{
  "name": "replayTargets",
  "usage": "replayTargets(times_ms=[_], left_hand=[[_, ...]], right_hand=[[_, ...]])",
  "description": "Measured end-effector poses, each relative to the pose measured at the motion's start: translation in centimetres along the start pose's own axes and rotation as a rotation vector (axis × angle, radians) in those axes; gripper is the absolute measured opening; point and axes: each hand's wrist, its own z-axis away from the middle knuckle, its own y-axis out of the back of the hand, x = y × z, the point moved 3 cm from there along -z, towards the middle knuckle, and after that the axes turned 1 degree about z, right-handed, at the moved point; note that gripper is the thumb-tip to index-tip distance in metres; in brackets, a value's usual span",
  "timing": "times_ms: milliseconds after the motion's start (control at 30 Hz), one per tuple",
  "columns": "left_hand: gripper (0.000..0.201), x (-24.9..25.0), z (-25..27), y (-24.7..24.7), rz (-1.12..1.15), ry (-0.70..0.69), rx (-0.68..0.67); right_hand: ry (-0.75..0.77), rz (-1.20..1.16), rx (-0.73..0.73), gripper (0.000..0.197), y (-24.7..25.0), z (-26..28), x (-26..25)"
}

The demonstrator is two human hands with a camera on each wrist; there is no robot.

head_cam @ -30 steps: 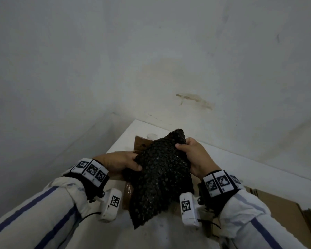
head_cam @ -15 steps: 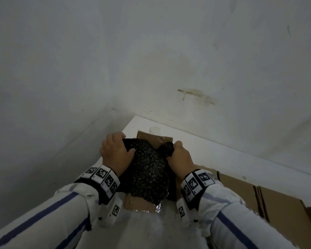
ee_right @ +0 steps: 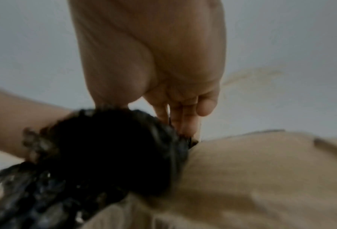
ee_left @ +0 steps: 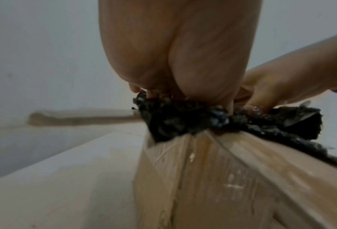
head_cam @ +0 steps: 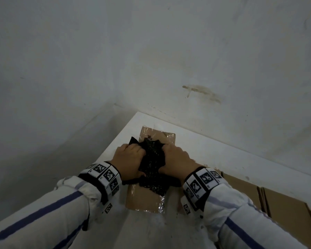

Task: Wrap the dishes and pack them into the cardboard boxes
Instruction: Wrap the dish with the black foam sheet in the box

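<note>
A black bubble-wrap bundle [head_cam: 152, 159] lies on top of a taped brown cardboard box [head_cam: 144, 200] on the white table. My left hand [head_cam: 129, 159] grips its left side with the fingers curled over the far edge. On the other side, my right hand [head_cam: 176, 159] grips the same way. The left wrist view shows the bundle [ee_left: 183, 120] squeezed down onto the box [ee_left: 203, 178] under my left hand [ee_left: 173, 54]. In the right wrist view my right hand [ee_right: 154, 62] digs its fingertips into the bundle [ee_right: 105, 147]. What the wrap holds is hidden.
The white table [head_cam: 214, 155] sits in a corner, with bare walls close behind and to the left. Its left edge [head_cam: 118, 139] drops off beside the box. Flat cardboard sheets [head_cam: 285, 203] lie at the right.
The bundle, held up in the air a second ago, has come down onto the box. Both hands moved forward and down and now squeeze it from either side.
</note>
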Motion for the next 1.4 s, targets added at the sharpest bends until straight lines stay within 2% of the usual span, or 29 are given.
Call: replayTargets(times_ms=[67,133,167,267,333,433,567,700,800,867,967,1067,1167,1233,1300,1400], left_hand=[[0.08,0.2,-0.3,0.2,-0.055,-0.036,0.012],[0.08,0.2,-0.7,0.0,-0.102,-0.025,-0.051],[0.078,0.2,-1.0,0.0,-0.113,-0.021,-0.086],[0.076,0.5,-1.5,-0.5,-0.135,-0.027,-0.209],[0.075,0.8,-1.7,-0.6,-0.144,-0.04,-0.234],[0.066,1.5,-1.9,-0.2,-0.207,-0.079,-0.186],[0.071,1.5,-1.8,0.0,-0.227,-0.087,-0.187],[0.07,0.8,-1.6,-0.2,-0.128,-0.054,-0.174],[0.074,-0.2,-1.7,0.9,-0.022,0.008,-0.247],[0.074,-0.9,-1.8,1.9,-0.048,0.005,-0.303],[0.062,-1.3,-1.7,2.6,-0.15,-0.032,-0.361],[0.058,-0.4,-1.6,2.2,-0.223,-0.008,-0.404],[0.049,1.1,-1.4,1.2,-0.297,0.033,-0.313],[0.041,1.9,-1.2,0.6,-0.29,0.06,-0.26],[0.039,2.1,-1.0,0.3,-0.289,0.065,-0.224],[0.044,1.5,-0.7,0.3,-0.223,0.07,-0.211]], right_hand=[[0.003,0.255,-0.083,0.065,-1.1,-0.4,0.0],[-0.025,0.314,-0.152,0.068,-1.6,-0.7,0.4],[-0.028,0.326,-0.193,0.063,-1.7,-1.0,0.4],[0.001,0.389,-0.252,0.023,-2.3,-1.7,0.3],[0.005,0.439,-0.26,0.016,-2.6,-2.1,0.1],[0.027,0.515,-0.261,0.025,-3.2,-2.4,-0.3],[-0.043,0.441,-0.25,0.044,-3.6,-2.6,-0.2],[0.06,0.391,-0.337,0.046,-0.4,-1.7,0.1],[0.109,0.477,-0.384,0.057,1.1,-1.2,0.6],[0.135,0.561,-0.37,0.05,0.5,-0.9,0.6],[0.15,0.599,-0.282,0.032,-0.6,-1.1,-0.2],[0.185,0.674,-0.258,0.028,-1.1,-1.3,-1.0],[0.248,0.735,-0.193,0.029,-1.6,-1.2,-1.5],[0.198,0.718,-0.194,0.034,-2.3,-1.3,-1.3],[0.145,0.683,-0.212,0.038,-2.8,-1.3,-1.3],[0.155,0.653,-0.258,0.041,-2.5,-1.2,-1.3]])
